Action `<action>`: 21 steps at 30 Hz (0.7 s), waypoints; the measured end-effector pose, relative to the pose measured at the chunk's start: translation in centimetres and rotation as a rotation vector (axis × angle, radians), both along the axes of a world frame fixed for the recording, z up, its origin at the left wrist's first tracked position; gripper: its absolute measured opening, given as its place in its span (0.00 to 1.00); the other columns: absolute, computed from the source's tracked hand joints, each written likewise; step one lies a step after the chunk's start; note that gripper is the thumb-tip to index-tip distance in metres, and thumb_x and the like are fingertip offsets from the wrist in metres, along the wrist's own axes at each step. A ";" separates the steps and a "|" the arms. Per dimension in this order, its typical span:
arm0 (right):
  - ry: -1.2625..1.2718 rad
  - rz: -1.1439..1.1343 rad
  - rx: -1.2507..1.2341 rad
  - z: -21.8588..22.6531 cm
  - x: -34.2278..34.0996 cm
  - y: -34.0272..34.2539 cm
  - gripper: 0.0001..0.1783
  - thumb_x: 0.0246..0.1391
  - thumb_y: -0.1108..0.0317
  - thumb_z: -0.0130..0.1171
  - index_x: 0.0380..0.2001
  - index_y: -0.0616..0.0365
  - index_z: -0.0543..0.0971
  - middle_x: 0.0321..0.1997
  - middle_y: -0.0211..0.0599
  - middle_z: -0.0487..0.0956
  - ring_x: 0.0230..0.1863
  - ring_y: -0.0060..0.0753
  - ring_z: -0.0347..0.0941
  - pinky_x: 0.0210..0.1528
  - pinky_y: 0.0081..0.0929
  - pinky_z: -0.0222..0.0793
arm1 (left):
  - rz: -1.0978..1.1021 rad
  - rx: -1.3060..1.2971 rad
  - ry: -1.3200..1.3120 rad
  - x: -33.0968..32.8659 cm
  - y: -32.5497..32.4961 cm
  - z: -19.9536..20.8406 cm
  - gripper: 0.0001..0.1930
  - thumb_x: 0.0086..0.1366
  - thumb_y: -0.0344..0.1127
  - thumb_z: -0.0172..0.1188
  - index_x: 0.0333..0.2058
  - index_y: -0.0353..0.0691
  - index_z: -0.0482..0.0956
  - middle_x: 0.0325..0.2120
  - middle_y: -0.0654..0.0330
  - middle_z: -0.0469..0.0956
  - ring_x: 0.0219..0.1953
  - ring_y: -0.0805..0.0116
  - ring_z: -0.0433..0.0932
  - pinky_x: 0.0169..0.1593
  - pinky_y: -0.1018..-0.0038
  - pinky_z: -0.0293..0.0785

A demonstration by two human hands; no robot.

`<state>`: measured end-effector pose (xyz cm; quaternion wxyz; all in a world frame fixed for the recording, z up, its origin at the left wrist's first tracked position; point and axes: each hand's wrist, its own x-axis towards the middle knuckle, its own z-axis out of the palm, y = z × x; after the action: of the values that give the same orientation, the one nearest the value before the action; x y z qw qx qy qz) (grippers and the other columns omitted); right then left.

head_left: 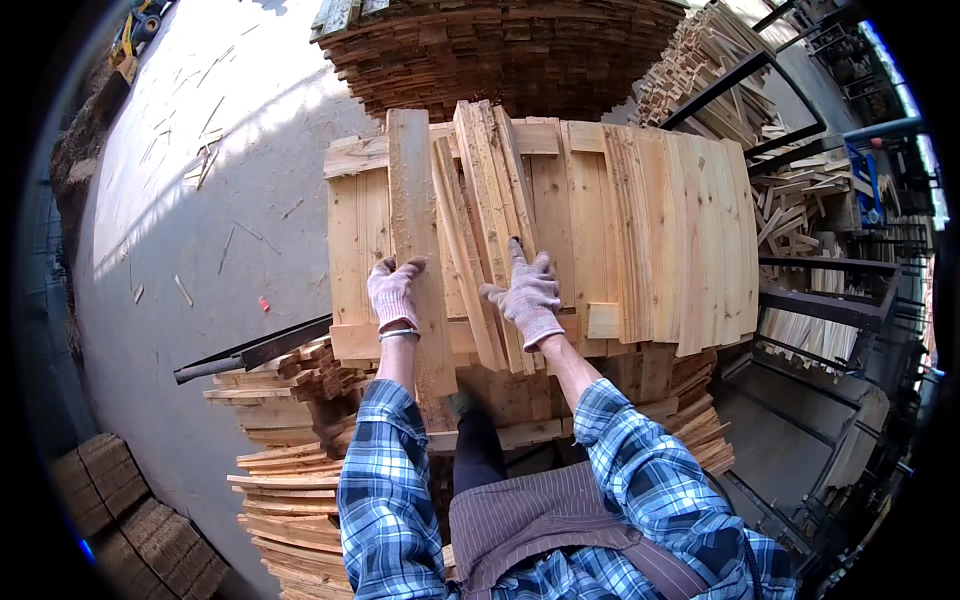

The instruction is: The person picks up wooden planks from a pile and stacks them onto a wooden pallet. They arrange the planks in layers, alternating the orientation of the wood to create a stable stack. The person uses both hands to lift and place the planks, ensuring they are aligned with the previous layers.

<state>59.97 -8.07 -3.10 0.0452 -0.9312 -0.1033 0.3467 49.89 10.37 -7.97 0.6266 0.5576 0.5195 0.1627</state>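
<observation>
My left hand (395, 293), in a pale knitted work glove, grips the left edge of a long wooden board (410, 205) that lies lengthwise away from me. In a matching glove, my right hand (527, 297) rests with its fingers spread on several narrow rough-edged wooden strips (485, 185). One thinner strip (462, 255) lies slanted between that bunch and the board. All of them lie on top of a low stack of planks (552, 205) with crosswise pieces at its near and far ends. Boards set side by side (695, 235) cover its right part.
A tall wood stack (500, 60) stands beyond. Curved boards (290, 490) are piled at near left, and loose strips (705, 70) lie at far right. Black metal frames (825, 300) stand on the right. Wood scraps (205, 160) litter the concrete floor (250, 210).
</observation>
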 end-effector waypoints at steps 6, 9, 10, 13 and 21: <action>-0.180 0.009 0.120 -3.9 1.3 -1.8 0.71 0.30 0.30 0.67 0.70 0.41 0.37 0.53 0.51 0.68 0.45 0.44 0.73 0.43 0.37 0.73 | -0.186 0.549 0.476 -1.6 4.6 -3.1 0.32 0.52 0.44 0.70 0.51 0.31 0.71 0.34 0.49 0.81 0.33 0.59 0.79 0.41 0.72 0.75; -0.154 -0.040 0.280 -4.9 1.9 -3.2 0.58 0.41 0.55 0.70 0.69 0.46 0.45 0.57 0.47 0.68 0.45 0.39 0.74 0.40 0.29 0.75 | -0.272 1.140 0.783 -1.0 1.7 -2.5 0.44 0.50 0.58 0.68 0.58 0.35 0.64 0.38 0.46 0.79 0.33 0.54 0.80 0.41 0.67 0.77; -0.154 -0.060 0.358 -5.2 2.3 -3.9 0.55 0.44 0.63 0.71 0.69 0.48 0.47 0.59 0.46 0.68 0.45 0.37 0.75 0.38 0.27 0.76 | -0.285 0.890 0.860 -0.6 0.1 -2.0 0.52 0.46 0.66 0.64 0.63 0.39 0.56 0.46 0.45 0.74 0.38 0.52 0.79 0.44 0.62 0.77; 0.025 -0.228 0.918 -6.4 4.5 -7.0 0.54 0.43 0.74 0.69 0.69 0.53 0.47 0.66 0.39 0.62 0.44 0.36 0.77 0.38 0.23 0.76 | -0.501 0.763 0.656 1.3 -5.8 -1.3 0.55 0.43 0.66 0.67 0.64 0.44 0.54 0.54 0.45 0.68 0.41 0.52 0.79 0.38 0.60 0.80; 0.460 -0.603 1.048 -11.1 8.5 -13.1 0.42 0.57 0.82 0.46 0.70 0.49 0.42 0.34 0.50 0.81 0.30 0.27 0.78 0.29 0.15 0.73 | -0.519 0.763 0.855 3.8 -9.7 -5.1 0.54 0.44 0.59 0.70 0.65 0.45 0.53 0.46 0.50 0.72 0.32 0.60 0.79 0.29 0.68 0.79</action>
<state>68.48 -21.17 -14.22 0.6102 -0.6759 0.0196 0.4129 53.69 0.68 -13.04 0.1393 0.8657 0.4774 -0.0579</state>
